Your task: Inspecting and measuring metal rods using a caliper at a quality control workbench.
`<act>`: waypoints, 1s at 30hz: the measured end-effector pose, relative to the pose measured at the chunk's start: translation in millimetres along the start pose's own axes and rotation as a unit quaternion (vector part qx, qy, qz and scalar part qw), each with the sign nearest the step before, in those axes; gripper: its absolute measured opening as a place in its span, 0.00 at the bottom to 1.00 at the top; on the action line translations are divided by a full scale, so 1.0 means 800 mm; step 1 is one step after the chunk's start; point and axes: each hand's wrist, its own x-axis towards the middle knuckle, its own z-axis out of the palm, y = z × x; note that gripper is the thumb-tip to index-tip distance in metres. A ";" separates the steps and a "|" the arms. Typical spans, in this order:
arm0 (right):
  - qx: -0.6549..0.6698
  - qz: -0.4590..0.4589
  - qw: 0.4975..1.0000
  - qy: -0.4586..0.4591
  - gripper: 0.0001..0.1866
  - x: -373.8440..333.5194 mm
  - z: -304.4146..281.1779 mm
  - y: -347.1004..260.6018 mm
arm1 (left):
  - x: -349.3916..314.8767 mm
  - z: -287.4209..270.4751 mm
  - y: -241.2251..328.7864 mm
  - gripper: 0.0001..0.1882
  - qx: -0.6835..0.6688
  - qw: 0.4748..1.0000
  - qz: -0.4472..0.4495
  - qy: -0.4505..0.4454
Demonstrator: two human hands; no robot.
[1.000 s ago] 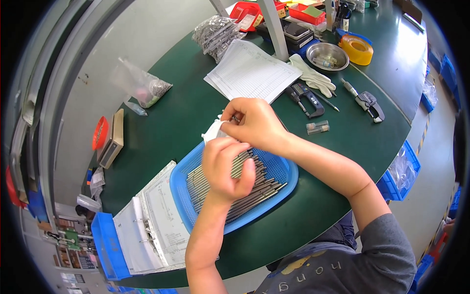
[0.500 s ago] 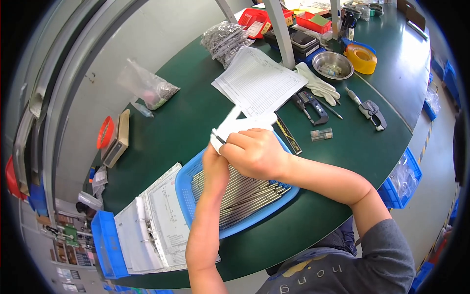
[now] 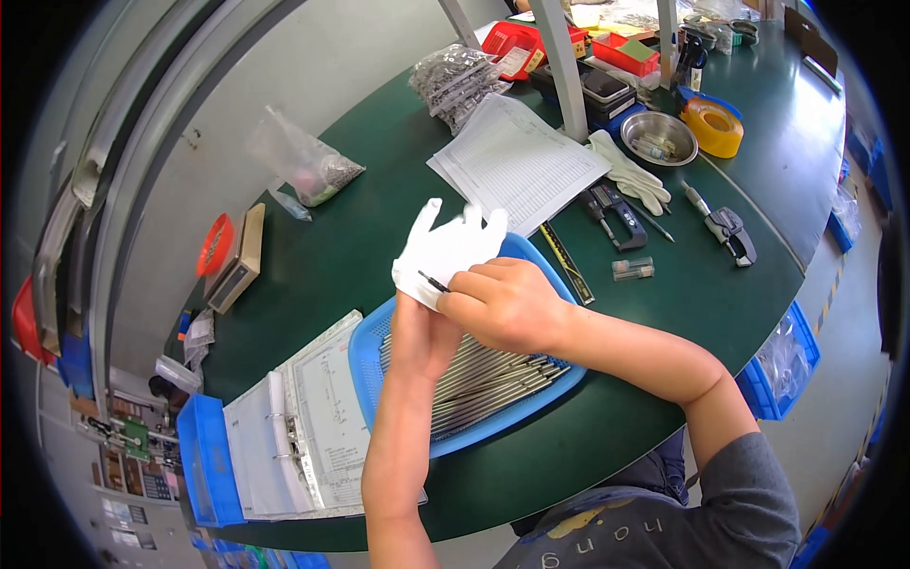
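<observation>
My left hand (image 3: 445, 248) wears a white glove and is raised over the far end of a blue basket (image 3: 455, 444), its fingers spread apart. Bare and closed, my right hand (image 3: 507, 302) pinches the glove's cuff at the left wrist. A thin dark strip (image 3: 433, 281) shows at the cuff beside the right fingertips; I cannot tell whether it belongs to the glove. Beneath both hands, many slim metal rods (image 3: 493, 384) lie side by side in the basket.
An open ring binder (image 3: 327, 417) lies left of the basket. Beyond it are paper sheets (image 3: 521, 161), another white glove (image 3: 630, 175), a digital micrometer (image 3: 614, 216), a second micrometer (image 3: 725, 228), a small clear case (image 3: 633, 269), a steel bowl (image 3: 659, 137) and yellow tape (image 3: 713, 128).
The gloved left fingers have spread and now point up and away, where earlier they were bunched behind the right hand. My right hand stays at the cuff. The view has shifted slightly.
</observation>
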 end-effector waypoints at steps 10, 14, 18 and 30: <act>0.094 -0.023 0.995 -0.036 0.08 -0.004 0.002 -0.008 | 0.013 -0.013 0.000 0.23 -0.003 0.993 0.114 0.035; 0.120 -0.040 0.990 -0.065 0.08 -0.004 -0.003 -0.009 | 0.031 0.033 0.015 0.17 -0.143 0.981 0.122 -0.050; 0.132 -0.022 0.989 -0.061 0.08 -0.005 -0.001 -0.015 | 0.035 0.028 0.016 0.19 -0.219 0.963 0.106 -0.117; 0.138 -0.017 0.988 -0.066 0.08 -0.008 0.002 -0.017 | 0.043 -0.041 0.004 0.18 -0.278 0.952 0.027 -0.128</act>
